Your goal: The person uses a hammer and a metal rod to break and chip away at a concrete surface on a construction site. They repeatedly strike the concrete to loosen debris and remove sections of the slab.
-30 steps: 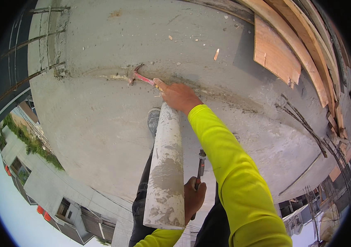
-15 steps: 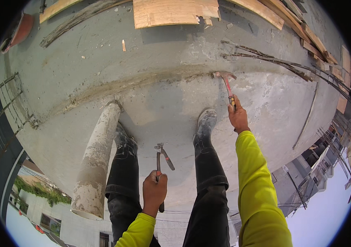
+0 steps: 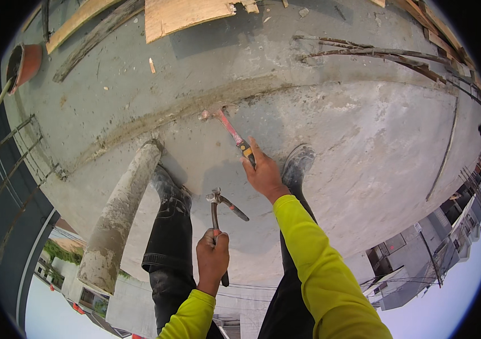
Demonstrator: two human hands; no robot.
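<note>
Left hand (image 3: 212, 260) clenched round one handle of end-cutting pincers (image 3: 216, 198), other handle splayed right; tool near, between boots (image 3: 167, 189). Right hand (image 3: 266, 175) grasping claw hammer (image 3: 229, 127), farther off, head pointing left above concrete floor (image 3: 364, 152). Smeared pipe (image 3: 120, 217) at left.

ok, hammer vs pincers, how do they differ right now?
Hold: the hammer is in the right hand; the pincers are in the left hand, by one handle only.
Build: the hammer has one straight handle; the pincers have two, spread apart.
Colour: the hammer has a red shaft and black-and-yellow grip; the pincers' handles are dark with red parts.
Shared: both are hand-held, heads pointing away from the person.
</note>
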